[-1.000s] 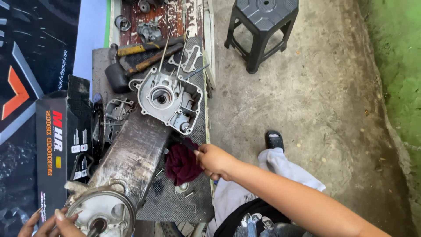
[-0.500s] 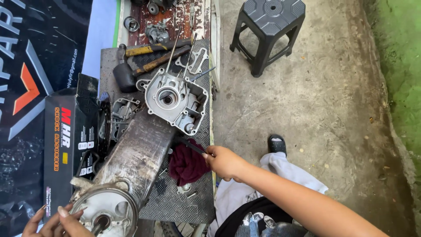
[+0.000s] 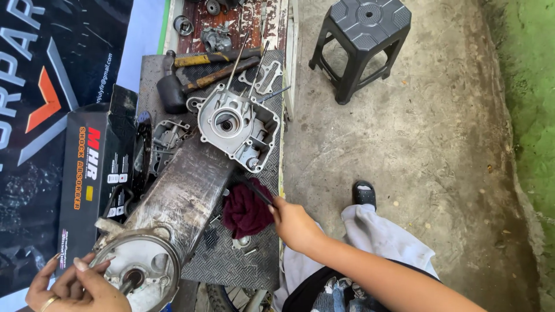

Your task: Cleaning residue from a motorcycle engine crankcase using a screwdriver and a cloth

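Since the earlier frame the right hand (image 3: 293, 224) has drawn back from the dark red rag (image 3: 245, 211) toward the bench edge, and it now pinches a thin dark tool (image 3: 254, 190) between thumb and fingers, tip aimed at the casing. From left to right: the left hand (image 3: 72, 286) has its fingers pressed onto the rim of the round cover end (image 3: 136, 271) of the long engine casing (image 3: 182, 193); a black carton (image 3: 95, 167) stands just beside the casing; the casing's open crankcase half (image 3: 237, 124) lies farther up the ribbed metal bench (image 3: 231, 263), near a rubber mallet (image 3: 173, 92); the rag lies bunched against the casing's flank. Risks, as judged — the round end overhangs the near edge of the bench, so a lapse in the left hand's pressure could let the casing tip or slide; the slim tool, held only at its end, could skid off the greasy metal; small loose parts by the rag could roll off the bench onto the concrete floor (image 3: 416, 150).
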